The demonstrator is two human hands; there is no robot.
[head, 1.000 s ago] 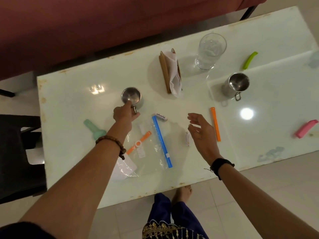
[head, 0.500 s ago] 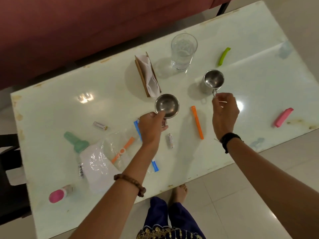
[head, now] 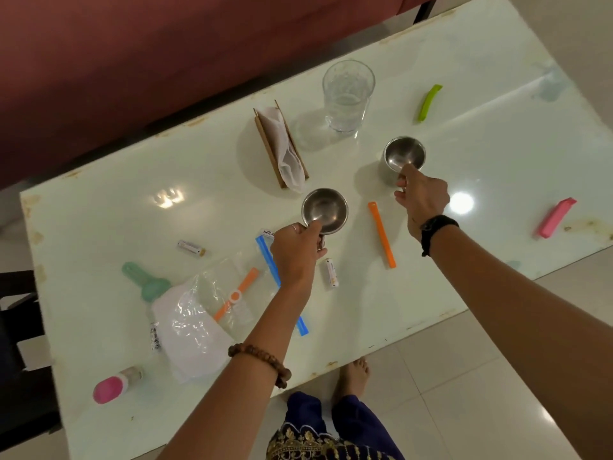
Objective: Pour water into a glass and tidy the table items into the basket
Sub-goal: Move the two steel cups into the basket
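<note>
Taking the glass (head: 348, 94) as landmark: nearest the viewer, well short of it, a pink-capped bottle (head: 114, 385), a plastic bag (head: 199, 327) and scattered batteries (head: 331, 272) are left on the table (head: 99, 207). Closer to the glass, a steel cup (head: 325, 210) is held up by its handle in the curled left hand (head: 295, 254); just before the glass, a second steel cup (head: 404, 157) is pinched at its handle by the right hand (head: 421, 197). Water is seen in the glass, so pouring is judged at least begun. No basket is in view; tidying is judged outstanding. Battery lettering cannot be read.
</note>
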